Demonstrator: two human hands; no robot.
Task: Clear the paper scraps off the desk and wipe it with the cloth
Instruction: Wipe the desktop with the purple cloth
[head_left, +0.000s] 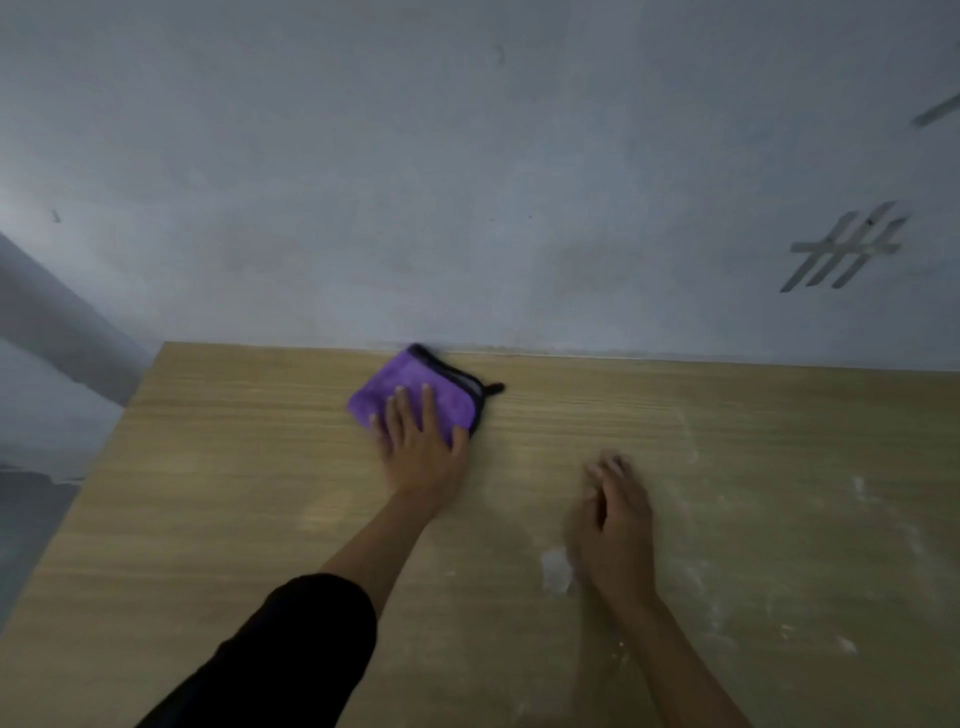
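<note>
Paper scrap (556, 570): white, nearer you than the cloth and to its right, just beside your right hand (615, 525). Risk: a fast sweep could flick it off the desk (208, 519) onto the floor. The right hand is blurred, so I cannot tell whether it holds anything. Your left hand (418, 449) lies flat, fingers spread, pressing the purple microfibre cloth (410, 387), which sits by the wall. Risk: wiping rightward now would drag scraps along.

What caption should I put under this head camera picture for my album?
Left hand flat on a purple cloth on the wooden desk, right hand beside a white patch.
</note>
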